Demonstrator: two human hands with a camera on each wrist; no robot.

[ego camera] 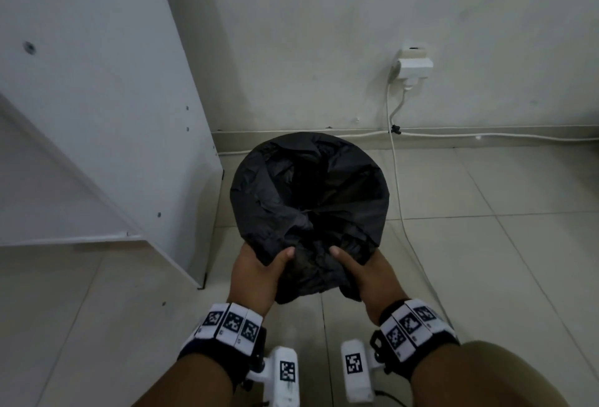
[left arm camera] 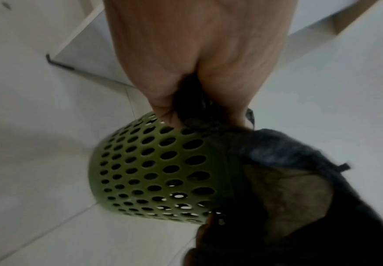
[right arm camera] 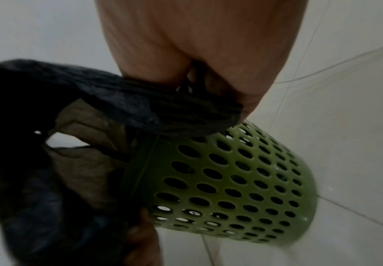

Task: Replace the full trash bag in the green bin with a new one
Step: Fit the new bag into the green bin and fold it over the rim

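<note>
A black trash bag (ego camera: 308, 192) covers the whole top of the bin in the head view, its mouth spread over the rim. Both wrist views show the green perforated bin (left arm camera: 154, 171) (right arm camera: 238, 181) standing on the tiled floor under the bag (left arm camera: 299, 180) (right arm camera: 122, 102). My left hand (ego camera: 259, 273) grips the bag's near edge on the left, thumb on top. My right hand (ego camera: 363, 273) grips the same edge on the right. The loose plastic bunches and hangs between them. The bin's inside is hidden.
A white cabinet (ego camera: 97, 115) stands close on the left. A wall socket with plug (ego camera: 413, 64) is on the back wall; its white cable (ego camera: 400, 199) runs down and across the floor right of the bin. Open tiled floor (ego camera: 505, 244) lies to the right.
</note>
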